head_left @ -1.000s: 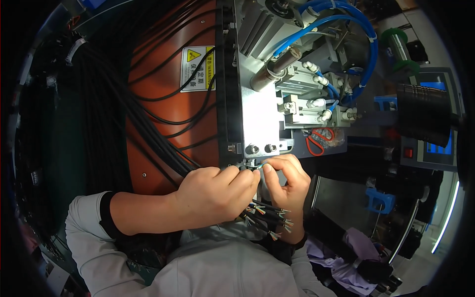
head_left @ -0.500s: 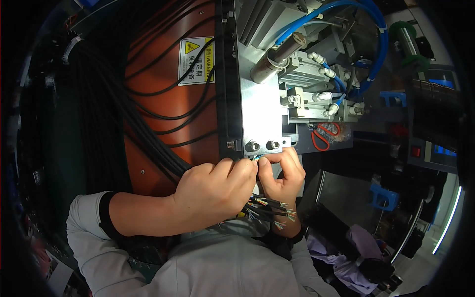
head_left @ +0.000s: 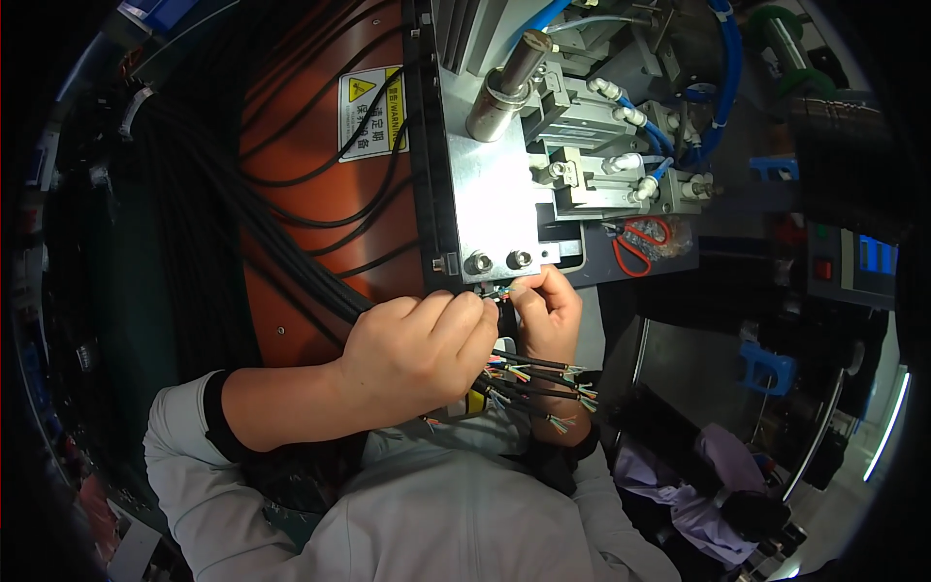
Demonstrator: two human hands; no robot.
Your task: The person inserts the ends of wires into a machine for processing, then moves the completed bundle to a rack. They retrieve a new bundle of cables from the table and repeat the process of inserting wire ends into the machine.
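Observation:
My left hand (head_left: pixel 422 344) is closed, its fingertips pinching the end of a black cable below the machine's metal block (head_left: pixel 493 194). Thin coloured wires (head_left: pixel 503 292) show from that end, between my two hands. The thumb and forefinger of my right hand (head_left: pixel 551 310) are pinched on these wires. Several more black cables (head_left: pixel 543 390) with stripped, fanned-out wire ends stick out under my left hand and cross in front of my right wrist. What lies inside my left palm is hidden.
A thick bundle of black cables (head_left: pixel 281 247) runs over the orange-brown panel (head_left: pixel 291 218), which bears a warning label (head_left: pixel 373 114). Pneumatic cylinders (head_left: pixel 592 126) with blue hoses (head_left: pixel 727 87) stand on the right. Red-handled scissors (head_left: pixel 632 254) lie beyond my right hand.
My right fingertips have moved slightly away from my left ones, and more of the coloured wires shows between them. The machine has shifted up and left in view.

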